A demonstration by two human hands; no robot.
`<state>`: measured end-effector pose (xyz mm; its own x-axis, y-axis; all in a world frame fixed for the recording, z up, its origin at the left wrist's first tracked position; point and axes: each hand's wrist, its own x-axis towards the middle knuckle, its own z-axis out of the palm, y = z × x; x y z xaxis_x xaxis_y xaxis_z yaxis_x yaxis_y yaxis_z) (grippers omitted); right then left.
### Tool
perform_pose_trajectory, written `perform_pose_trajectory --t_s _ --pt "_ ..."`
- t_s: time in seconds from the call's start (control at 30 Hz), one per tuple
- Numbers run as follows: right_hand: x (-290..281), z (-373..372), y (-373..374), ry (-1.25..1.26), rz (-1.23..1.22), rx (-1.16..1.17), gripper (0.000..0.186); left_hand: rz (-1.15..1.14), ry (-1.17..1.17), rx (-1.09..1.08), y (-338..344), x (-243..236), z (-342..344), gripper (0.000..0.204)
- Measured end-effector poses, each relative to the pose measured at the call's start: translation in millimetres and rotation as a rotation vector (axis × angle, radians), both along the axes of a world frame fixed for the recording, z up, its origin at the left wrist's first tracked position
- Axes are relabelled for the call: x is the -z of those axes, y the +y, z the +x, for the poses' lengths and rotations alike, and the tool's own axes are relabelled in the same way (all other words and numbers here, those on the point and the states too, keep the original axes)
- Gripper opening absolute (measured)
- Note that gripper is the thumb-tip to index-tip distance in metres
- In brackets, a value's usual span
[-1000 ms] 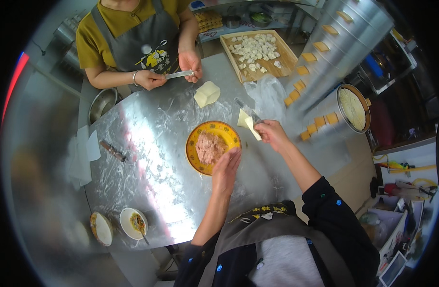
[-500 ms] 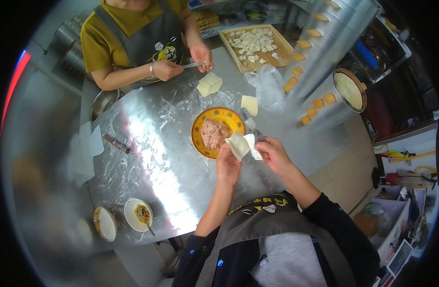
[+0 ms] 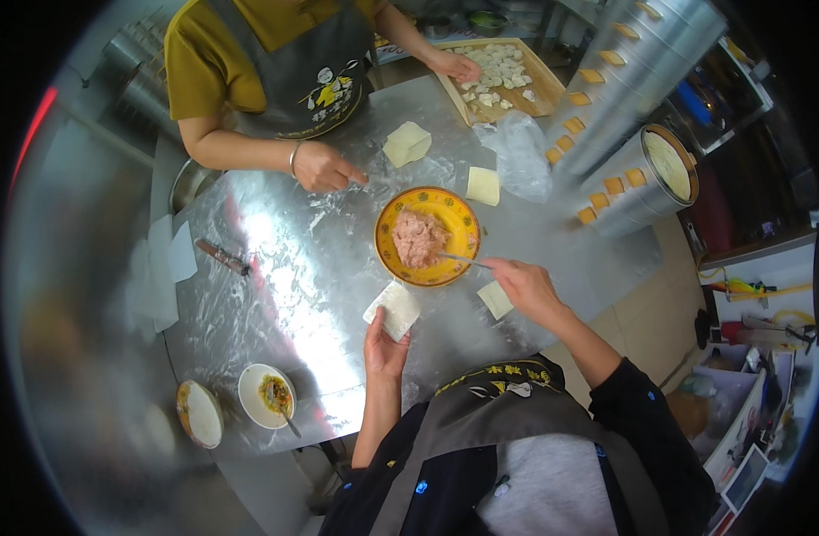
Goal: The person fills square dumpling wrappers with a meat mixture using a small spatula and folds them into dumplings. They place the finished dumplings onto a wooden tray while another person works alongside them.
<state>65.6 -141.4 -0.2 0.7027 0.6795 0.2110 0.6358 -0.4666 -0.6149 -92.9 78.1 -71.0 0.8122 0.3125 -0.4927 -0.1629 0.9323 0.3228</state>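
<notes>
Left hand (image 3: 387, 352), grip closed on a pale square wrapper (image 3: 395, 306) just nearside of a yellow bowl (image 3: 468, 234); right hand (image 3: 527, 290), grip closed around a thin tool (image 3: 466, 260), its tip at the pink mince (image 3: 418, 238) inside that bowl; second wrapper (image 3: 495, 300) lying on the metal surface (image 3: 570, 255), near the right hand.

This looks like a commercial kitchen, judging by the metal bench (image 3: 552, 246) streaked with white powder, the stacked steamers (image 3: 606, 107), the wooden tray (image 3: 540, 85) of dumplings (image 3: 499, 64), the bowl (image 3: 469, 211) of mince (image 3: 419, 238) and the matching grey aprons (image 3: 293, 55).
</notes>
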Motion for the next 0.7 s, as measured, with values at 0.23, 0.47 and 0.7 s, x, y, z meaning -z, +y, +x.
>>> perform_pose_trajectory --t_s 0.23,0.47,0.7 --pt "37.7 7.5 59.6 -0.105 -0.427 -0.078 0.045 0.071 0.233 0.064 -21.5 17.5 4.6 0.032" --pt "42.5 13.1 59.9 -0.068 -0.373 -0.124 0.041 0.055 0.233 0.045 -26.3 23.3 15.1 0.036" --pt "49.6 13.7 82.2 -0.162 -0.332 -0.132 0.042 0.042 0.234 0.053 -29.3 19.2 16.5 0.036"
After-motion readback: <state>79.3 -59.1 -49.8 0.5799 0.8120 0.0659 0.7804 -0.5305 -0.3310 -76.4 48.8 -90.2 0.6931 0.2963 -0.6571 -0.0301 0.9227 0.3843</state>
